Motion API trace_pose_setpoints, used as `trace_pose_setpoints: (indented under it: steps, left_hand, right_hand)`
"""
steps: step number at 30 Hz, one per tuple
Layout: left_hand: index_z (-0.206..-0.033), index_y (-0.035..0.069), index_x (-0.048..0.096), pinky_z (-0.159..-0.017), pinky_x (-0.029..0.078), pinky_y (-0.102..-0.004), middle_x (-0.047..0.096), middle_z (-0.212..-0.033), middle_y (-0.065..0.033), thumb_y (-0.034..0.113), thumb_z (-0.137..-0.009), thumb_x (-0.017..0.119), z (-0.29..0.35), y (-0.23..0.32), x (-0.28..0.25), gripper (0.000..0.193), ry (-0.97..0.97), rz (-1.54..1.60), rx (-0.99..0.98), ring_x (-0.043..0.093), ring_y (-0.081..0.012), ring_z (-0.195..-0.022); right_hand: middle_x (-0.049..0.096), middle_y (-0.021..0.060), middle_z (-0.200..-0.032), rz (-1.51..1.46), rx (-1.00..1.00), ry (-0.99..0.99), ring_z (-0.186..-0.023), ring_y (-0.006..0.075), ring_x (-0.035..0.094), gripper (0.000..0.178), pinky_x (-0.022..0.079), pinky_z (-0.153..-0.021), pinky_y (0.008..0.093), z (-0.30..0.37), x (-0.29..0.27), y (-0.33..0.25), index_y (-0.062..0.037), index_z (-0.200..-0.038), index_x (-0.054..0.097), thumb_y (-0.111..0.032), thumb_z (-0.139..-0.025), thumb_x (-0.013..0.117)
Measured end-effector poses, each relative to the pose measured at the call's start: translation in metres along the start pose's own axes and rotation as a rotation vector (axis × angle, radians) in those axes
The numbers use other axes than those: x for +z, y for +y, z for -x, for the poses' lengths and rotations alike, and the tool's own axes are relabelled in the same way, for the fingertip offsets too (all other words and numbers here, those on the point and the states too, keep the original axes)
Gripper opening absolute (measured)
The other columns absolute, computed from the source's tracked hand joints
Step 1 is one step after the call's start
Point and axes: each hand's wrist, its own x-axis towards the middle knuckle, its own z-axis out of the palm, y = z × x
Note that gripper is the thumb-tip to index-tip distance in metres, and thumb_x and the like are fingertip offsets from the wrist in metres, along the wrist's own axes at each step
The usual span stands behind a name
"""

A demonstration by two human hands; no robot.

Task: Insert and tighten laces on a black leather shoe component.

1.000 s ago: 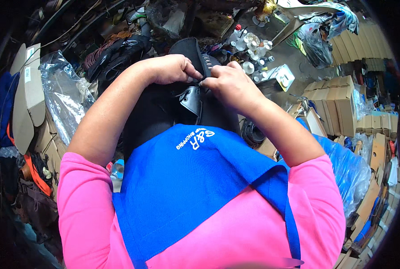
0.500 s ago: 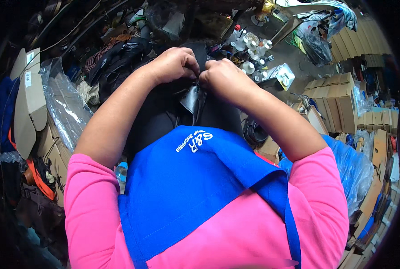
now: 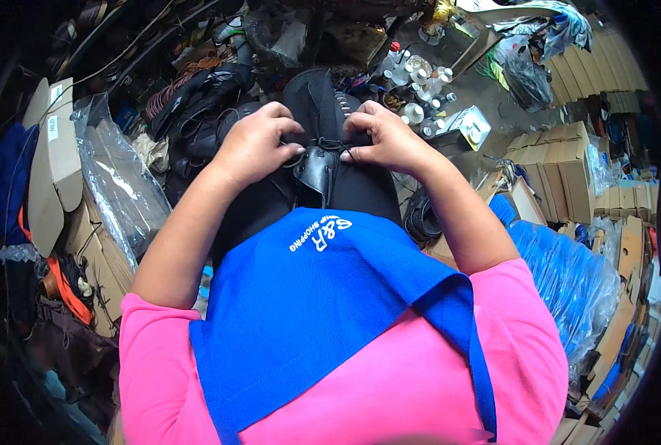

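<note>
1. Between the left hand [image 3: 267, 141] and right hand [image 3: 382, 137] is a narrow gap, reachable from above; a dark lace [image 3: 329, 142] crosses it.
2. Beyond the lace, the black shoe [image 3: 308, 93] fills that gap; on the near side, a shiny black flap [image 3: 316, 175] does.
3. Closer to the body, the space between the forearms is open above the blue apron [image 3: 301, 297].
4. Past the left hand, piled dark footwear [image 3: 200, 107] hinders an outward path, with clear plastic sheeting [image 3: 111, 182] beside the forearm.
5. Past the right hand, bottles [image 3: 413, 113] and a metal can [image 3: 470, 127] obstruct; a strip of grey floor [image 3: 490, 100] shows beyond them, before the cardboard boxes [image 3: 556, 170].
</note>
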Motion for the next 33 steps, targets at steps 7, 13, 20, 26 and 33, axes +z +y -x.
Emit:
trace_pose_setpoints:
  steps: [7,13,20,26,33]
  left_hand:
    - [-0.091,0.002,0.066,-0.078,0.049,-0.0354,0.063,-0.086,-0.0128,0.011,-0.074,0.070,-0.017,0.003,0.001,0.020,-0.142,0.034,0.029,0.062,-0.0290,-0.087]
    - [-0.098,0.002,0.055,-0.075,0.049,-0.0397,0.063,-0.086,-0.0201,0.007,-0.074,0.059,-0.011,0.005,-0.012,0.025,-0.089,0.005,-0.093,0.063,-0.0350,-0.085]
    - [-0.101,0.003,0.065,-0.065,0.043,-0.0238,0.063,-0.086,-0.0041,0.032,-0.100,0.045,0.023,-0.071,-0.035,0.035,0.408,0.895,-0.424,0.050,-0.0096,-0.068]
    - [-0.075,0.009,0.054,-0.074,0.044,-0.0359,0.051,-0.066,-0.0035,0.038,-0.100,0.038,0.019,-0.063,-0.021,0.042,0.427,1.989,-0.356,0.044,-0.0144,-0.060]
    - [-0.080,0.010,0.051,-0.076,0.047,-0.0349,0.054,-0.072,-0.0058,0.037,-0.099,0.044,0.020,-0.072,-0.029,0.034,0.493,1.698,-0.782,0.048,-0.0164,-0.063]
  right_hand:
    - [0.057,0.0128,-0.084,0.076,0.028,0.424,-0.080,0.0315,0.060,0.017,0.049,-0.071,0.0392,-0.002,0.006,0.019,-0.0038,-0.076,0.062,-0.018,-0.070,0.066]
    - [0.063,0.0127,-0.091,0.189,0.046,0.878,-0.083,0.0287,0.061,0.021,0.048,-0.077,0.0384,-0.017,0.010,0.040,-0.0038,-0.090,0.064,-0.024,-0.091,0.056]
    - [0.058,0.0077,-0.076,-2.078,0.188,0.514,-0.076,0.0243,0.057,0.046,0.046,-0.086,0.0462,-0.008,0.015,0.042,-0.0077,-0.082,0.057,-0.046,-0.098,0.036]
    - [0.028,-0.0016,-0.053,-1.951,0.261,0.295,-0.048,0.0141,0.030,0.049,0.037,-0.065,0.0338,0.010,0.012,0.043,-0.0130,-0.062,0.039,-0.044,-0.099,0.038]
    - [0.045,0.0014,-0.063,-1.564,0.367,0.366,-0.058,0.0191,0.047,0.029,0.049,-0.076,0.0406,0.036,0.020,0.068,-0.0111,-0.076,0.046,-0.031,-0.097,0.049]
